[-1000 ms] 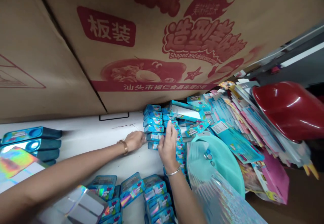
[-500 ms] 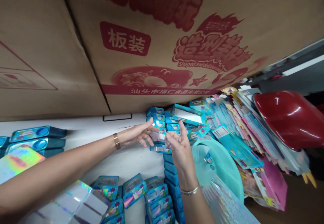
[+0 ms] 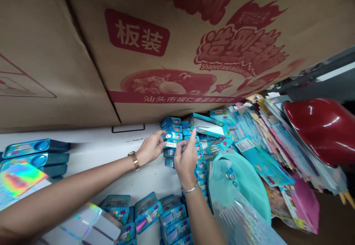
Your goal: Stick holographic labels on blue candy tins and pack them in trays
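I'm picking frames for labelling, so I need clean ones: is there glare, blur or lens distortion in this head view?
Head view: wide-angle bending bows the cardboard box and stretches the edges; the red bowl and the holographic card throw glare; the right edge by the packet pile smears; both the left hand and right hand on the blue packs look fairly sharp.

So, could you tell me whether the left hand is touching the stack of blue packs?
Touching: the head view shows the left hand with fingertips on the stack of blue packs.

Shop stockroom, shipping cartons [image 3: 177,45], packaged toys [image 3: 266,141]
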The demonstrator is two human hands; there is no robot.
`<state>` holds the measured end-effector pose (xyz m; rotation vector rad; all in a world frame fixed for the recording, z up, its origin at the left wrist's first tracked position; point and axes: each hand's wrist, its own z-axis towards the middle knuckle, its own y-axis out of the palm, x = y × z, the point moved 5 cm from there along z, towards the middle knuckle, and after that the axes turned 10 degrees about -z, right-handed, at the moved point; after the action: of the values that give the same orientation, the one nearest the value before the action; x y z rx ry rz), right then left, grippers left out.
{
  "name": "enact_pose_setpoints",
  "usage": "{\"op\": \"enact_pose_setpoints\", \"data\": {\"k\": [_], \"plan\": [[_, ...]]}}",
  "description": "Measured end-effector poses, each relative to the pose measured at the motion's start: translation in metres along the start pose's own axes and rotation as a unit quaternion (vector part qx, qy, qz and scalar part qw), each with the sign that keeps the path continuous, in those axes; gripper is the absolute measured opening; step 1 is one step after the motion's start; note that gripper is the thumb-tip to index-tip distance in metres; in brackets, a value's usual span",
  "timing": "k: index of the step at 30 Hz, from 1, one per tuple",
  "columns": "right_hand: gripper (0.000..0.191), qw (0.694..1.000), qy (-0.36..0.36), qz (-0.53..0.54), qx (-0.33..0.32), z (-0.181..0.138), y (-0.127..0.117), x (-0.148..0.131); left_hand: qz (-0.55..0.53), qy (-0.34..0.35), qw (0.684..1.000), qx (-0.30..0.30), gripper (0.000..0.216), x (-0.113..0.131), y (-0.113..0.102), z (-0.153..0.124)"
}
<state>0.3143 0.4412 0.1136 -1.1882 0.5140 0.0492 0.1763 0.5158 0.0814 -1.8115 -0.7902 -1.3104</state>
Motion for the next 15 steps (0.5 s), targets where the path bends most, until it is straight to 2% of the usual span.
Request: {"op": "enact_pose_setpoints", "data": {"k": [8, 15], "plan": [[0.071, 1.000, -0.008, 0.001, -0.004, 0.002, 0.020, 0.010, 0.038, -0.003, 0.999, 0.007, 0.056, -0.018, 0.004, 0.006], [0.071, 0.999, 0.010, 0.029, -0.011, 0.000, 0.027, 0.014, -0.043, 0.004, 0.998, 0.036, 0.055, -0.040, 0.017, 0.009]]}}
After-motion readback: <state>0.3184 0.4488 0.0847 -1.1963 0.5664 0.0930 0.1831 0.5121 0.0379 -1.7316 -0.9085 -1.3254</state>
